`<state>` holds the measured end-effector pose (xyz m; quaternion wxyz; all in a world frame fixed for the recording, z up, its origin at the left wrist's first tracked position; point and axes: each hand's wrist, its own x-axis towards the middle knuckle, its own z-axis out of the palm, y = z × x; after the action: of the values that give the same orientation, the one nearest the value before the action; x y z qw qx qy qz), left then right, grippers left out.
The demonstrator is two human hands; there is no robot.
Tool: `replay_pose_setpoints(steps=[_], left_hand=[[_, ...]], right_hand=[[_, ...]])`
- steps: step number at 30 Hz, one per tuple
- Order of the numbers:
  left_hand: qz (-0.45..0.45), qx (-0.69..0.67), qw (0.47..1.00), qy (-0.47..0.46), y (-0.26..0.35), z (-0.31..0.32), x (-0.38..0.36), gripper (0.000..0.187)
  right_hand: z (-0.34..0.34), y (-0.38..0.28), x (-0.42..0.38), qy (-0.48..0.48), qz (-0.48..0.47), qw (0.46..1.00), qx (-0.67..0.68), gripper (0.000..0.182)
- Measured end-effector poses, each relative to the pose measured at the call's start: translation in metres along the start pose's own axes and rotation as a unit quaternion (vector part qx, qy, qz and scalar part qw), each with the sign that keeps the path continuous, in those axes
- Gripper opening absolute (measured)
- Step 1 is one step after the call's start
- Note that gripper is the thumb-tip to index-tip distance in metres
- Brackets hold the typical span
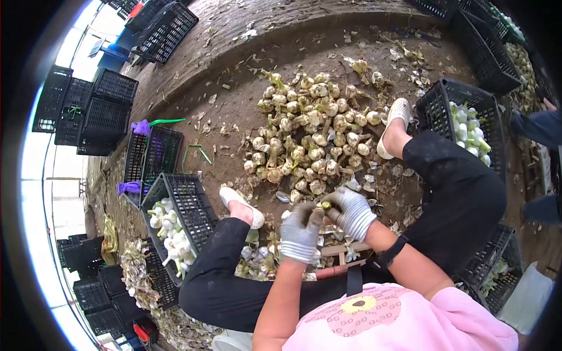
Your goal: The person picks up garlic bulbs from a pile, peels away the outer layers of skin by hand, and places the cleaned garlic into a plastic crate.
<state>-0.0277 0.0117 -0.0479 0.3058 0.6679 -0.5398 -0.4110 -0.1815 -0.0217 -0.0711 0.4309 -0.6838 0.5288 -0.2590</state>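
Note:
My left hand [301,231] and my right hand [352,214] meet in front of my lap, both in striped grey work gloves with soiled fingers. Between the fingertips is a garlic bulb, mostly covered by the gloves; its greenish cut stem end [326,205] shows. The fingers of both hands are closed around it. Just beyond them, on the dirt floor, lies a heap of unpeeled garlic bulbs [316,140] with dry, soiled skins and short stems. Cleaner whitish bulbs [255,254] lie among skins beside my left forearm.
A black crate [188,205] of white garlic stands left of my knee. Another crate [444,111] with white bulbs is beyond my right knee. Stacked black crates [108,111] line the far left. Loose skins [137,275] pile up at left. Another person's legs [537,128] show at right.

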Motion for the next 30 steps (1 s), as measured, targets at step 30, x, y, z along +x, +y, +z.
replay_pose_setpoints(steps=[30], left_hand=[[-0.025,-0.076,0.98,0.181,-0.006,-0.055,-0.091,0.051]], right_hand=[[0.074,0.052,0.015,-0.214,-0.218,0.952,0.032,0.035]])
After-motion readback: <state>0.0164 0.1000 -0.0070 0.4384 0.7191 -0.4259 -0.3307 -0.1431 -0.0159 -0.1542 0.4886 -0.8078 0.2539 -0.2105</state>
